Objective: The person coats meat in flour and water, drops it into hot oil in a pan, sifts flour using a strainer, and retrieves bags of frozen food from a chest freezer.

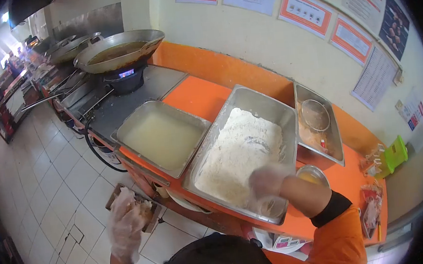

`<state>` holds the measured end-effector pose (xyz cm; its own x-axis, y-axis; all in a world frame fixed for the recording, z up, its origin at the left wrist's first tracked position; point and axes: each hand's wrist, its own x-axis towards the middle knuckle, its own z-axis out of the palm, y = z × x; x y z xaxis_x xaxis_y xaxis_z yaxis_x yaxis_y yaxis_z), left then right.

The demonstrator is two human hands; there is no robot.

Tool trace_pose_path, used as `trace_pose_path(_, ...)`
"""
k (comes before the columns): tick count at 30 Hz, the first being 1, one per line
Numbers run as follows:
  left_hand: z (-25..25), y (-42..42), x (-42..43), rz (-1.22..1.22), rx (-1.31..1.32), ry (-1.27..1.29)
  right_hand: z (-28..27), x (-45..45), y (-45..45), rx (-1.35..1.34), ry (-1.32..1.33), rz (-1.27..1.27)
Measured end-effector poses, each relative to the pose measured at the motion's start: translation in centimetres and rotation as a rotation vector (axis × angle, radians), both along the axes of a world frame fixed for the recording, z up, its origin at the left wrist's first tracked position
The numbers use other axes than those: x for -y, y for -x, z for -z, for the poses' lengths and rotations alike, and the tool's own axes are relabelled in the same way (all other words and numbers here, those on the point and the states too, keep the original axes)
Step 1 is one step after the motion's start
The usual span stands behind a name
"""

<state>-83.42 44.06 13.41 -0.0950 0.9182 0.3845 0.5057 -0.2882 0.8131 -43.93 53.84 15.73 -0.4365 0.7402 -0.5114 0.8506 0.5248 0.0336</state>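
Note:
My left hand (125, 225), in a clear plastic glove, is raised in front of the table's near edge. Its fingers look curled around something pale brown that I cannot make out against the box behind. In a deep steel pan (197, 159), my right hand (266, 181), also gloved, is low over the near end of white flour (245, 144). Motion smears its fingers, so what they hold, if anything, is hidden. Left of the flour pan stands a shallower steel tray (117, 136) of cloudy, pale liquid (160, 136).
A strainer (315, 115) lies in another steel pan (334, 146) on the right. Beside my right forearm is a bowl (318, 173) with yellow contents. A wok (148, 36) of dark oil sits on a burner (124, 82) at the back left. Below my left hand is a box (154, 220).

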Motion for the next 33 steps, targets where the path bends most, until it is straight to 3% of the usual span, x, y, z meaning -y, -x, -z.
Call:
trace_pose_path(1, 1.3, 2.6, 1.8, -0.072, -0.126, -0.020, -5.5, 0.7, 2.8, 0.344, -0.145, 0.035)
trace_pose_path(4, 6.8, 10.0, 8.3, -0.244, -0.359, -0.022, -9.0, 1.8, 4.7, 0.335, -0.459, 0.200)
trace_pose_path(6, 11.7, 15.2, 12.8, -0.379, -0.072, 0.156, -9.8, 2.7, 6.9, 0.313, -0.552, 0.282)
trace_pose_path(8, 11.8, 17.5, 16.1, -0.519, 0.253, 0.266, -4.8, 2.7, 6.3, 0.592, -0.827, -0.399)
trace_pose_path(10, 8.1, 18.4, 18.5, -0.663, 0.614, 0.271, -3.8, 3.1, 8.0, 0.526, -0.551, -0.353)
trace_pose_path(11, 8.8, 20.3, 20.3, -0.674, 0.255, 0.180, -4.4, 3.7, 9.3, 0.393, -0.241, -0.098)
trace_pose_path(12, 10.0, 22.5, 22.0, -0.673, -0.114, 0.108, -3.7, 2.9, 8.2, 0.298, -0.223, -0.154)
trace_pose_path(13, 11.0, 24.4, 23.4, -0.651, -0.488, 0.054, -4.5, 3.3, 9.3, 0.370, -0.334, -0.012)
trace_pose_path(15, 11.3, 26.6, 25.2, -0.736, -0.273, 0.126, -4.4, 2.0, 8.6, 0.506, -0.491, -0.058)
trace_pose_path(16, 10.0, 27.3, 25.6, -0.722, -0.429, 0.119, -4.3, 1.4, 8.0, 0.379, -0.643, 0.241)
trace_pose_path(17, 8.6, 28.0, 26.0, -0.712, -0.586, 0.102, -4.1, 0.3, 6.7, 0.332, -0.693, 0.284)
trace_pose_path(18, 8.7, 29.0, 26.1, -0.713, -0.564, 0.101, -6.9, 1.9, 10.3, 0.239, -0.711, 0.441)
trace_pose_path(20, 9.3, 31.4, 25.4, -0.705, -0.519, 0.091, -6.7, 0.7, 11.2, 0.227, -0.693, 0.471)
trace_pose_path(23, 6.4, 33.3, 21.8, -0.621, -0.673, 0.132, -6.5, 0.7, 16.9, 0.406, -0.512, 0.298)
trace_pose_path(25, 6.1, 35.4, 18.5, -0.539, -0.771, 0.115, -4.5, -2.5, 17.1, 0.383, -0.586, 0.413)
trace_pose_path(27, 6.2, 38.4, 14.6, -0.435, -0.882, 0.115, -6.7, -3.1, 22.9, 0.329, -0.635, 0.536)
trace_pose_path(30, 6.9, 45.8, 8.5, -0.362, -0.986, 0.163, -5.8, -9.4, 27.9, 0.350, -0.688, 0.523)
trace_pose_path(31, 7.7, 49.3, 6.7, -0.360, -1.033, 0.205, -8.1, -8.5, 33.4, 0.427, -0.663, 0.495)
trace_pose_path(33, 11.3, 57.4, 3.9, -0.365, -1.123, 0.284, -11.7, -7.0, 43.3, 0.218, -0.628, 0.553)
